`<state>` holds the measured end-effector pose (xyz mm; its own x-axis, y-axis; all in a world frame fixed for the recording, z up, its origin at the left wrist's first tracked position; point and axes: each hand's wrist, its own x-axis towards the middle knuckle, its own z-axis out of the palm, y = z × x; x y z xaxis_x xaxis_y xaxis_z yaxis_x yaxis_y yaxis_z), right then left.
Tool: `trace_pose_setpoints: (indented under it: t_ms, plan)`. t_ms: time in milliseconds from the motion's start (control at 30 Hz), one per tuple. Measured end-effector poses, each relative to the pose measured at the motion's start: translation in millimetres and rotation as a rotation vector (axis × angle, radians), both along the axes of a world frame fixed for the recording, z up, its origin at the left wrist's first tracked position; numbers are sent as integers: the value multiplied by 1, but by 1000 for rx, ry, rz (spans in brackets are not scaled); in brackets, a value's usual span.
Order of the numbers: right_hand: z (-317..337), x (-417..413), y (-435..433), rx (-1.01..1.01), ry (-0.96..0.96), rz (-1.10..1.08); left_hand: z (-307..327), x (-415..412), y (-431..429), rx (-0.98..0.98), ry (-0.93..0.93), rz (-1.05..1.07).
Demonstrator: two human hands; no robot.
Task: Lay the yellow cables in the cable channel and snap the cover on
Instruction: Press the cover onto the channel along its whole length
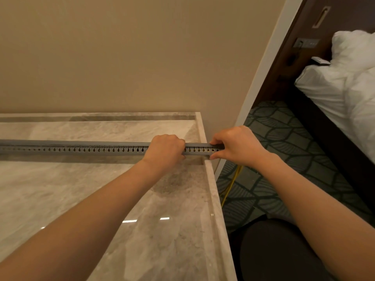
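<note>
A long grey slotted cable channel (pixel 81 148) lies across the marble table (pixel 60 189), its right end sticking out past the table's edge. A grey cover (pixel 71 142) sits along its top. Yellow shows through the side slots. My left hand (pixel 165 152) grips the channel from above, fingers curled over it. My right hand (pixel 236 146) pinches the channel's right end between thumb and fingers. Yellow cables (pixel 231 183) hang from under my right hand down to the floor.
A beige wall stands right behind the table. To the right lie a dark patterned carpet (pixel 284 142) and a bed with white bedding (pixel 349 82). My dark-clothed knee (pixel 274 250) is beside the table's right edge.
</note>
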<state>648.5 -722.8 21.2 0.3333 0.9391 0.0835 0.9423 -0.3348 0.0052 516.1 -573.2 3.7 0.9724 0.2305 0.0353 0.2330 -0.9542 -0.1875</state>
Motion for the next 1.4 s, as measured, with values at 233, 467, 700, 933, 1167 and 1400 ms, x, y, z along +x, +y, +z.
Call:
trace_pose_setpoints:
  t_ms: [233,467,700,933,1167,1400]
  plan:
    - [-2,-1,-2,38,6,-9,7,11,-19,-46,-57,-40]
    - [-5,-2,-4,108,9,-18,15,29,-47,0,-14,-116]
    - [-13,-4,-10,212,59,-64,21,27,-47,63,24,-158]
    - [-19,0,-29,238,272,-85,17,26,-44,53,-17,-152]
    - [-15,7,-48,237,216,-161,15,27,-42,32,-49,-181]
    - [-9,10,-42,189,222,-181,12,26,-40,35,-66,-191]
